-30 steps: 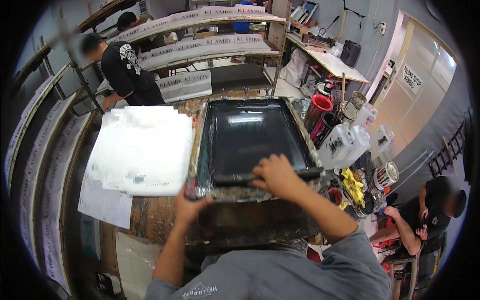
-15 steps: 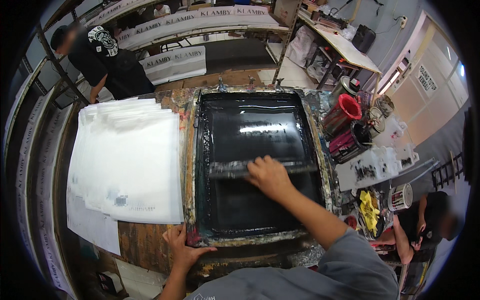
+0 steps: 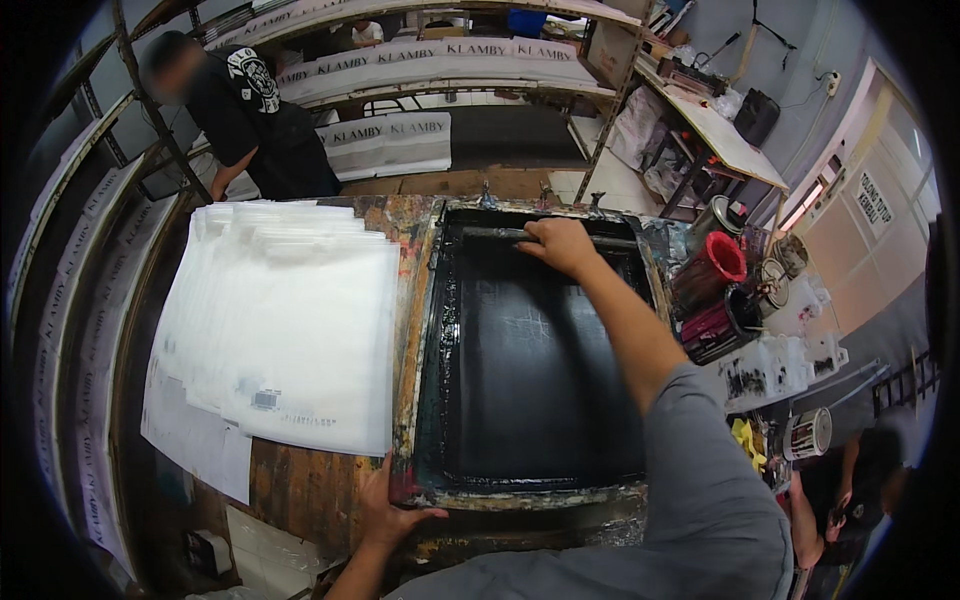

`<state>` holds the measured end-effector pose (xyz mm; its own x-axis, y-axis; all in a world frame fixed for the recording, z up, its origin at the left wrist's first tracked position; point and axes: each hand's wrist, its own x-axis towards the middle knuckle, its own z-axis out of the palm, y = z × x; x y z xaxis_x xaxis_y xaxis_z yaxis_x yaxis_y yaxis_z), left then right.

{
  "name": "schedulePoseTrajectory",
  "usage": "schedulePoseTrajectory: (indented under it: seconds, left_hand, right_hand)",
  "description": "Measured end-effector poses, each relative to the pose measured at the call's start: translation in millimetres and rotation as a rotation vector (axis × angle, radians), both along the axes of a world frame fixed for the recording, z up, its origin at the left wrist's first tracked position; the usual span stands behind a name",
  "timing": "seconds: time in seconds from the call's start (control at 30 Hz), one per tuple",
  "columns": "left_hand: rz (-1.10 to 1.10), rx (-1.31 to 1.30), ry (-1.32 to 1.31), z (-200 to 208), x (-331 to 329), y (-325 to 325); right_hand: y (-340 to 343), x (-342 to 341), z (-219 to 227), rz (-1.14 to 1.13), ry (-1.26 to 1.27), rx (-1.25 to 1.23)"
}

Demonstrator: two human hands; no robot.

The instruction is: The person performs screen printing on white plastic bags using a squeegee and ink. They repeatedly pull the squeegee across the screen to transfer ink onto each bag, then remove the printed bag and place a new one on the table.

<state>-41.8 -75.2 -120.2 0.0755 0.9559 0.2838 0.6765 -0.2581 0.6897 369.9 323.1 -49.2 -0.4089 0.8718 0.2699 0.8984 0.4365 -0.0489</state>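
Observation:
A screen-printing frame [image 3: 408, 400] lies on the work table, its wooden rim crusted with paint. Its mesh [image 3: 530, 390] is coated in dark, wet ink. At the frame's far end, my right hand [image 3: 562, 246] is closed over the squeegee [image 3: 488, 234], a long bar lying crosswise on the mesh. My left hand [image 3: 390, 515] rests at the near left corner of the frame, thumb stretched along the front edge and fingers extended by the left side; nothing is gripped in it. To the left sits a pile of white translucent sheets [image 3: 310, 330] with small dark print.
Metal hinge clamps [image 3: 487, 195] stand along the frame's far edge. Paint tubs, one a red bucket [image 3: 722, 262], and ink-stained plastic jugs [image 3: 775, 370] crowd the right side. One person [image 3: 265, 130] bends by the racks at far left; another [image 3: 850, 490] is at lower right.
My right hand has pushed the squeegee from mid-mesh to the far end of the frame. My left hand stays at the corner. The whole view has shifted slightly.

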Motion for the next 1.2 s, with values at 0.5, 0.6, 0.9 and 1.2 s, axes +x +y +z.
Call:
schedulePoseTrajectory:
  seconds: [0.5,0.6,0.9,1.2]
  left_hand:
    - [0.057,0.132,-0.137,11.8,15.2,-2.0]
    - [0.041,0.099,-0.536,44.3,34.3,-1.1]
    - [-0.106,0.601,-0.722,162.8,57.1,112.2]
    - [-0.183,0.118,-0.088,18.0,109.3,365.4]
  right_hand:
    - [-389.9,-74.5,57.6,-0.072,0.042,-0.209]
    - [-406.4,-69.3,94.4,-0.015,0.122,-0.13]
    - [-316.2,-78.0,251.0,-0.089,0.16,0.492]
    - [-231.8,-65.6,322.5,-0.067,0.185,0.544]
